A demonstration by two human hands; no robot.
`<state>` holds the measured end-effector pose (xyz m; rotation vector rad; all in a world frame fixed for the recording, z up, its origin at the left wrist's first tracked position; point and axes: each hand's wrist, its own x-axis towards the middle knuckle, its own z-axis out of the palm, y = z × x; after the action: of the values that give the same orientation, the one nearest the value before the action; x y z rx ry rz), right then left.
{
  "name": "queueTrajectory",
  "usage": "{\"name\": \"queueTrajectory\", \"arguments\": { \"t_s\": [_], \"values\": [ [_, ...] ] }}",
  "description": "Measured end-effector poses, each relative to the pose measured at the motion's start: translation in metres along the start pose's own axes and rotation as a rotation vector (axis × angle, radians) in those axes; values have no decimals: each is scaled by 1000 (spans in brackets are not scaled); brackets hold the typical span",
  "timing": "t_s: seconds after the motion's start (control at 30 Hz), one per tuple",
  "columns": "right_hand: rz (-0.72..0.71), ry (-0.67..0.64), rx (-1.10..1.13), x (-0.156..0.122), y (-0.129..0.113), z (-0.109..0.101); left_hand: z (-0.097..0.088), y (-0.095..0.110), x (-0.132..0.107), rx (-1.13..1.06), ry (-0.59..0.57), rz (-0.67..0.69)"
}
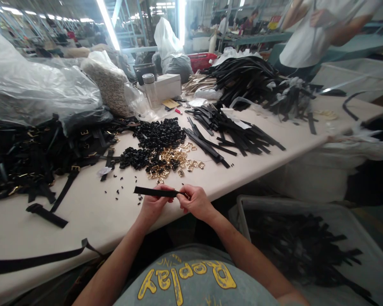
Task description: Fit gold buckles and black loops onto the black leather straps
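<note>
A flat black strap (155,192) is held level over the table's front edge, its free end pointing left. My left hand (153,206) is closed on the strap's middle from below. At the strap's right end my right hand (195,202) is closed, fingers pinching it; the fingers hide that end. Just beyond my hands lies a pile of gold buckles (172,158), with a heap of small black loops (162,134) behind it. Tiny black bits (117,192) are scattered to the left of my left hand.
On the left is a heap of black straps with gold buckles (35,157) under clear plastic bags (41,85). Loose black strips (230,131) lie to the right. A grey bin (242,212) of black strips stands below the table. Another person (306,38) stands at the far right.
</note>
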<state>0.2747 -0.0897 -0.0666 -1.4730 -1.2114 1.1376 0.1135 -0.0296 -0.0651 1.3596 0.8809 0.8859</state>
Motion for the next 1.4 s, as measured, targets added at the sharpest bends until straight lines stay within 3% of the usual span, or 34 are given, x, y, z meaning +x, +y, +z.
{"name": "queueTrajectory", "arguments": {
  "t_s": [0.17,0.27,0.4,0.57,0.73,1.0,1.2,1.4],
  "values": [
    [-8,32,-34,2,3,4,0,-2,-4,-48,42,16],
    [-61,-15,-60,0,4,1,3,-4,-4,-66,103,7],
    [-88,-90,-26,-2,3,-5,6,-6,-3,-55,81,15],
    [-87,-106,36,-2,4,-7,7,-9,-5,0,69,137],
    [-94,-132,28,-6,4,-8,9,-8,-6,-30,103,2],
    [-119,-130,4,1,11,-11,13,-12,-3,-95,47,86],
    [-27,-147,122,-1,-2,-6,5,-5,-7,-308,-62,-124],
    [-14,-125,243,5,0,11,-2,-6,-5,-627,-59,-271]
  ]
}}
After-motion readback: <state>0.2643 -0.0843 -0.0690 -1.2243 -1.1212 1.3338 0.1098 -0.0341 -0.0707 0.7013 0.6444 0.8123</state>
